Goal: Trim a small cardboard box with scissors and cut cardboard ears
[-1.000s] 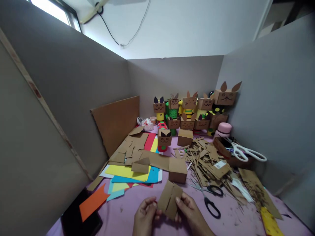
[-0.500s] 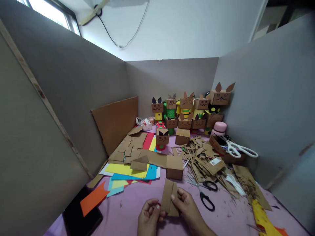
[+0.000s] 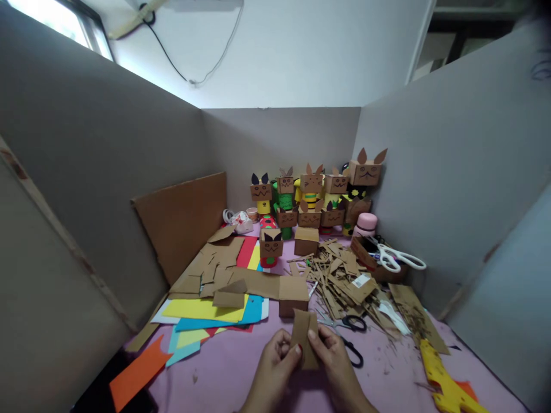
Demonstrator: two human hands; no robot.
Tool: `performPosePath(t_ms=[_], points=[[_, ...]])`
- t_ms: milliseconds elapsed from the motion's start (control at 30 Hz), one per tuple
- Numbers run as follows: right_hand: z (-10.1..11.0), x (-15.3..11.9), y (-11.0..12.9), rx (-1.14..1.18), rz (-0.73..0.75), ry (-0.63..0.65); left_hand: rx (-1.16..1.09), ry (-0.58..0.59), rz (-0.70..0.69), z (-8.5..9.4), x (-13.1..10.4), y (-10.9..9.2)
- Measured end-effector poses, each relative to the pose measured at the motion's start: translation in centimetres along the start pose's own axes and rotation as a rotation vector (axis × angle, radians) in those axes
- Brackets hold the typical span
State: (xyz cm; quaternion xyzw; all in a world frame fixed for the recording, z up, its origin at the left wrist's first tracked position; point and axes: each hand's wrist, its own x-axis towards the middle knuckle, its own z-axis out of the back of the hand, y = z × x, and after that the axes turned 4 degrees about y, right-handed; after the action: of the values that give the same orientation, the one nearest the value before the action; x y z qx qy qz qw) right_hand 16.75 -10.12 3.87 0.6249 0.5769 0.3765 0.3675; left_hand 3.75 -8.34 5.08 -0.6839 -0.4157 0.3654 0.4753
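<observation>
A small folded piece of brown cardboard (image 3: pixel 306 338) is held upright above the near part of the table. My left hand (image 3: pixel 279 361) grips its left edge, thumb on the front. On the right side my right hand (image 3: pixel 333 355) pinches it, thumb pressed against the crease. Just beyond stands a closed cardboard box (image 3: pixel 293 297). Black-handled scissors (image 3: pixel 353 323) lie open to the right, partly behind my right hand.
Coloured paper sheets (image 3: pixel 202 310) and cut cardboard lie left. Cardboard scraps (image 3: pixel 340 275), white-handled scissors (image 3: pixel 398 258) and a yellow glue gun (image 3: pixel 443 378) are right. Box-headed animal figures (image 3: pixel 310 183) stand at the back; a black tablet-like object (image 3: pixel 103 367) lies front left.
The view has turned slightly right. My left hand has moved in from beside the cardboard and now grips its left edge. My right hand keeps its hold.
</observation>
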Motion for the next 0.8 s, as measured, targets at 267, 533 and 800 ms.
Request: performPosePath(t_ms=[267,533,800], points=[[1.3,1.2,-0.1,0.091,-0.009,-0.137,-0.062,0.088,0.054,-1.5,2.6,1.6],[0.6,1.1,-0.7,0.136,-0.058,-0.129,-0.126,0.144,0.111,-0.6,2.2,2.5],[0.1,0.9,-1.5,0.122,-0.098,-0.093,-0.144,0.194,0.129,-0.7,2.2,2.9]])
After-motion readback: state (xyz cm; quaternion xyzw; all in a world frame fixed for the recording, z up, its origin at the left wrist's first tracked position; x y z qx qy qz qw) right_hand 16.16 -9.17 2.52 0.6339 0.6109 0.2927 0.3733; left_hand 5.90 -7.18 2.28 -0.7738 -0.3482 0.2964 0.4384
